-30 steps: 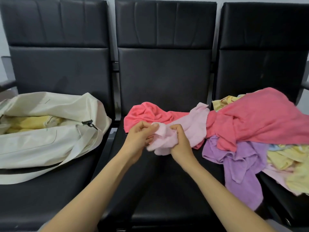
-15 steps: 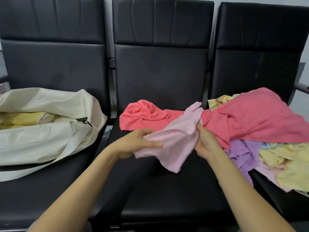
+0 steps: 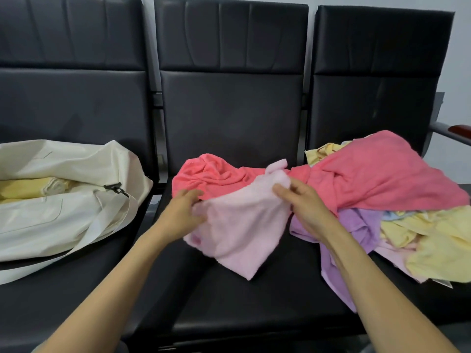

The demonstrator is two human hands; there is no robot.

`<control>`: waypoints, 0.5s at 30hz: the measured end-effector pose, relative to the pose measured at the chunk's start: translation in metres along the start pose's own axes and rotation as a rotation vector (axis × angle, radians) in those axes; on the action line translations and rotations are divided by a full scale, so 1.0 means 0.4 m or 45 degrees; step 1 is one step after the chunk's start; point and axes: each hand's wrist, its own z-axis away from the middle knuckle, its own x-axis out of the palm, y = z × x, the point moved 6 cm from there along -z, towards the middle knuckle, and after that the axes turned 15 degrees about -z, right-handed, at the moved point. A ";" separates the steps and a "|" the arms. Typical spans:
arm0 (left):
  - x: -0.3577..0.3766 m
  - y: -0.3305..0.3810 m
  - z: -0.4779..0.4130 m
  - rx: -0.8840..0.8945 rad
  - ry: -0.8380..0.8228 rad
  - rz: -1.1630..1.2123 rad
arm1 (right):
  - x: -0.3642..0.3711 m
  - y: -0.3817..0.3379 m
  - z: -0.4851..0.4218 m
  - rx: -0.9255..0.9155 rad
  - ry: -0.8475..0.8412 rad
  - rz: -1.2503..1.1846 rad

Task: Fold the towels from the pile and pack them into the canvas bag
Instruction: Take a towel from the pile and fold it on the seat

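From the head view, my left hand [image 3: 182, 215] pinches the left edge of the pale pink towel [image 3: 244, 225], fingers curled into the cloth, and my right hand [image 3: 303, 207] grips its upper right corner near the coral towel [image 3: 382, 179]. The pink towel hangs between them over the middle seat [image 3: 229, 314], rumpled, its lowest point touching the cushion. The pile [image 3: 433, 240] of coral, purple and yellow towels covers the right seat and spills onto the middle one. The canvas bag [image 3: 63, 215] lies open on the left seat, well apart, with a yellow towel [image 3: 25, 189] already inside. I judge this to be the spreading step before the first fold. To do it well I would work each hand along to a true corner, draw the top edge taut and level, and lay the towel flat on bare cushion clear of the pile. Otherwise the fold may catch the coral towel's edge or come out crooked.
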 end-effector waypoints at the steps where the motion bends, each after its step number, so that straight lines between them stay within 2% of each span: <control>1: 0.017 0.017 0.007 0.093 -0.096 0.134 | 0.028 -0.002 0.015 -0.021 -0.116 0.181; 3: 0.021 0.082 0.031 0.283 -0.228 0.492 | 0.080 0.009 0.043 -0.003 -0.343 0.386; 4: 0.020 0.107 0.037 0.359 -0.242 0.578 | 0.099 0.008 0.054 -0.001 -0.407 0.437; 6: 0.014 0.129 0.038 0.420 -0.188 0.600 | 0.110 0.003 0.065 0.001 -0.441 0.474; 10: -0.014 0.117 0.038 0.389 0.043 0.646 | 0.101 0.011 0.063 0.015 -0.432 0.476; 12: 0.000 0.121 0.040 0.447 -0.074 0.720 | 0.106 0.017 0.070 0.021 -0.457 0.482; 15: 0.042 0.130 0.045 0.490 -0.336 0.533 | 0.116 0.010 0.077 0.012 -0.480 0.516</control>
